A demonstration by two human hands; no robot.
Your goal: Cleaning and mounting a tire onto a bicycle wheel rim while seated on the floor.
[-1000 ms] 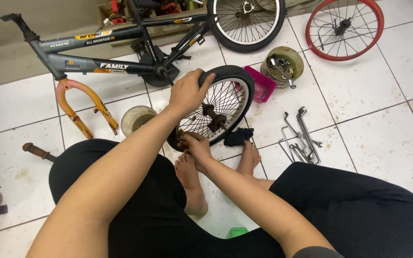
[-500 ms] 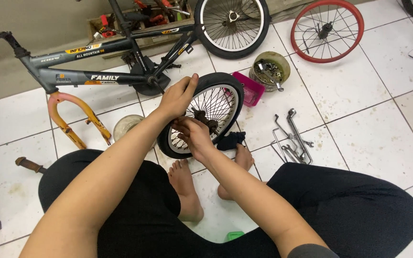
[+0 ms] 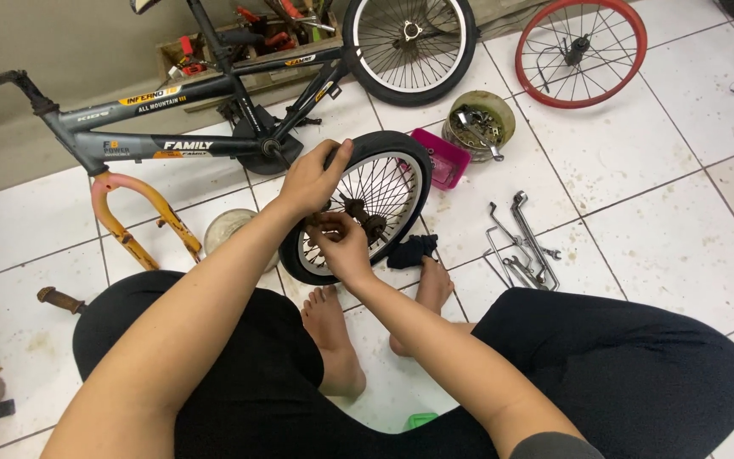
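A small bicycle wheel with a black tyre and silver spokes stands upright on the floor between my bare feet. My left hand grips the top of its tyre and holds it upright. My right hand is at the rusty hub in the wheel's middle, fingers pinched on the axle. A black rag lies under the wheel by my right foot.
A dark bicycle frame with one wheel lies at the back. An orange fork, a red-rimmed wheel, a pink tray, a round tin of parts and several spanners lie on the white tiles.
The view has shifted slightly. My right hand has moved up from the wheel's lower part to the hub. My left hand stays on the tyre.
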